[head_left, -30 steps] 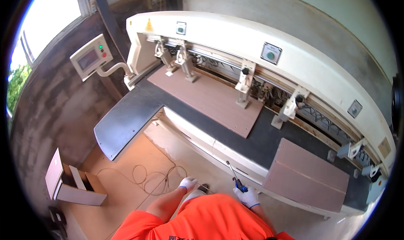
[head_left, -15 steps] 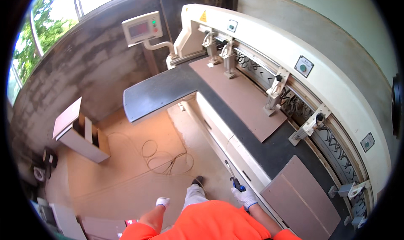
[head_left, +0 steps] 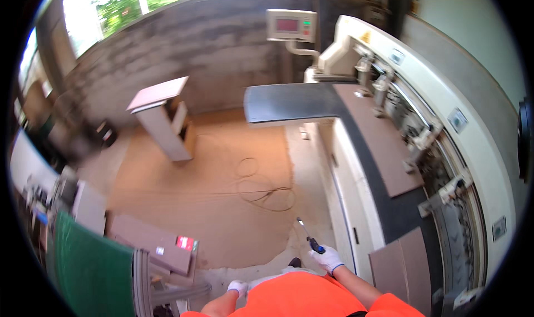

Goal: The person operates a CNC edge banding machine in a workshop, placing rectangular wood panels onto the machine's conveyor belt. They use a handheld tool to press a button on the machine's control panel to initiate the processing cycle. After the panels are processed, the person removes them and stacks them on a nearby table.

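Note:
My right hand (head_left: 328,258), in a white knit glove, is closed round the grip of a black and blue air blow gun (head_left: 316,247). Its thin metal nozzle points forward and a little left, over the floor beside the machine. Low in front of me hangs my left hand (head_left: 238,286), also gloved, with fingers curled and nothing seen in them. To the right runs a long white machine (head_left: 367,200) with a black bed. A brown panel (head_left: 378,144) lies under its clamps, and another brown panel (head_left: 400,270) rests on the nearer end of the bed.
A control screen (head_left: 291,25) stands on an arm at the back. A part-built cabinet (head_left: 161,130) stands on a brown floor sheet (head_left: 222,167), where a thin hose (head_left: 281,206) lies coiled. A green belt table (head_left: 92,267) and stacked panels (head_left: 139,233) are at left.
My view has swung left, so the machine sits farther right and the green table and stacked panels show. The air blow gun stays in my right hand; my left hand is lower in view.

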A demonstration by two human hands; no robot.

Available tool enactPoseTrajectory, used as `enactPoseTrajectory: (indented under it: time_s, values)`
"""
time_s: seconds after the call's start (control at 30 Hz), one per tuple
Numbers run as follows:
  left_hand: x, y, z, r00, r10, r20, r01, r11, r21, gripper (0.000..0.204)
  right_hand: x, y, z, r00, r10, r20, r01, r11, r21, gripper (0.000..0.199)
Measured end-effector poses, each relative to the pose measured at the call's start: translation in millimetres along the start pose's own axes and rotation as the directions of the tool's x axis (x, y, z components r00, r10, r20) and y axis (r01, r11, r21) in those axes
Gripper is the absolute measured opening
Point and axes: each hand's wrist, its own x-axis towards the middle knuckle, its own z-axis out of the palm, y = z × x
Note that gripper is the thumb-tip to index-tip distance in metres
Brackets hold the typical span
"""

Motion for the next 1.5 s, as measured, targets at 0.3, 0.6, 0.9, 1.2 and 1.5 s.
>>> enactPoseTrajectory:
  time_s: [0.3, 0.6, 0.9, 1.2, 1.5]
  values:
    - [-106, -50, 1, 0.902, -0.114, -0.417, -0.237, 0.677, -0.697, 0.046, 23, 30, 167, 0.984, -0.079, 0.162, 0.095, 0.991, -0.090, 0.043]
    - [-230, -255, 183, 0.848, -0.522, -0.089, 0.345, 0.673, -0.654, 0.054, -101, -30, 291, 0.804, -0.408, 0.432, 0.536, 0.812, -0.231, 0.039]
    - [-325, -357, 312, 0.675, -0.732, 0.088, 0.520, 0.388, -0.761, 0.054, -144, -34, 338, 0.734, -0.350, 0.582, 0.640, 0.643, -0.421, 0.057]
    - [-226, -244, 267, 0.915, -0.402, -0.027, 0.225, 0.566, -0.793, 0.053, -109, -17, 321, 0.796, -0.533, 0.287, 0.578, 0.810, -0.099, 0.038]
    - [-176, -235, 161, 0.916, -0.360, -0.175, 0.231, 0.834, -0.502, 0.049, -36, -21, 164, 0.998, 0.031, -0.058, 0.014, 0.761, 0.648, 0.022]
